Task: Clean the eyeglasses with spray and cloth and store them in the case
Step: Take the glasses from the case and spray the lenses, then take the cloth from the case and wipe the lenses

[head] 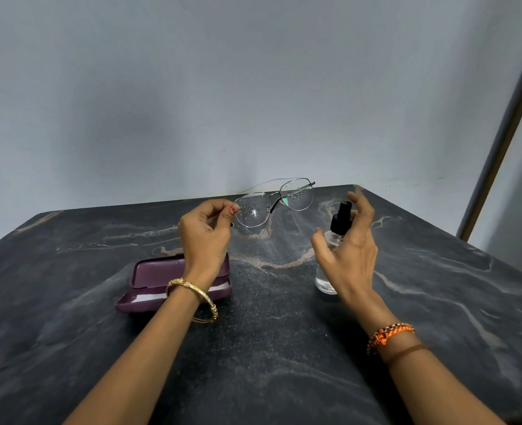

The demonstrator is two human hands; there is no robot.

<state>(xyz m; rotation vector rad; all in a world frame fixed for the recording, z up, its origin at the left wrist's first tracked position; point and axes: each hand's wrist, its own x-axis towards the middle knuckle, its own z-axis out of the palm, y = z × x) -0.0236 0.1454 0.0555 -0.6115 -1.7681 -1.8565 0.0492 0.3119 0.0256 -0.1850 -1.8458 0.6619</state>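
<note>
My left hand (pixel 203 237) pinches the thin metal-framed eyeglasses (pixel 296 196) by the left lens edge and holds them above the table's far part. Both lenses carry fine spray droplets. A clear spray bottle (pixel 325 282) with a black pump top stands upright on the table at the right. My right hand (pixel 350 253) is just in front of it, thumb on one side and fingers spread on the other, not closed around it. The purple glasses case (pixel 152 277) lies open below my left wrist, with a white cloth (pixel 149 298) inside.
The dark marbled table (pixel 268 348) ends at a pale wall close behind the glasses. A door or frame edge (pixel 505 142) runs diagonally at the right. Bangles sit on both of my wrists.
</note>
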